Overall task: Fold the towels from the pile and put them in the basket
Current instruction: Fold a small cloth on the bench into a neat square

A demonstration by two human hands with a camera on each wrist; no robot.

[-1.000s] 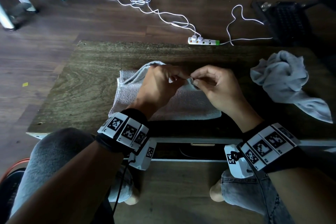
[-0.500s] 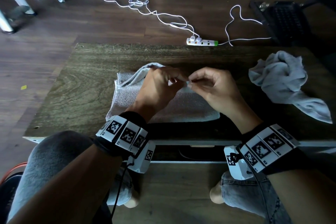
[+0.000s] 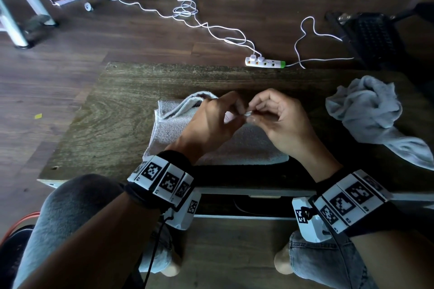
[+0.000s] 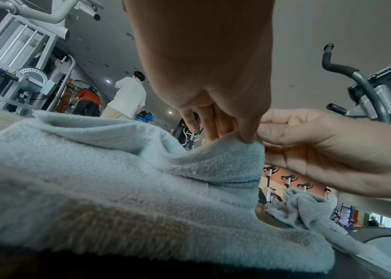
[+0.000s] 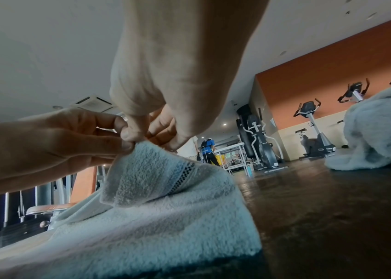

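A pale grey towel (image 3: 169, 129) lies partly folded on the dark wooden table (image 3: 112, 110), straight in front of me. Its upper corner (image 4: 242, 151) is lifted off the rest. My left hand (image 3: 237, 112) and my right hand (image 3: 252, 114) meet above the towel's middle, and each pinches that raised corner (image 5: 141, 151) between thumb and fingers. A second, crumpled grey towel (image 3: 366, 110) lies at the table's right end, a hand's width from my right hand. In the right wrist view it is the pale heap (image 5: 380, 128) on the right. No basket shows in any view.
A white power strip (image 3: 265, 63) with trailing cables (image 3: 187, 9) lies on the floor just beyond the table's far edge. A black mesh object (image 3: 373, 37) stands at the far right. Exercise machines (image 5: 313, 130) and people (image 4: 127, 98) stand farther off. My knees are under the near edge.
Both hands stay together over the towel, still pinching the same corner. The head view has shifted slightly and the corner sits a little higher.
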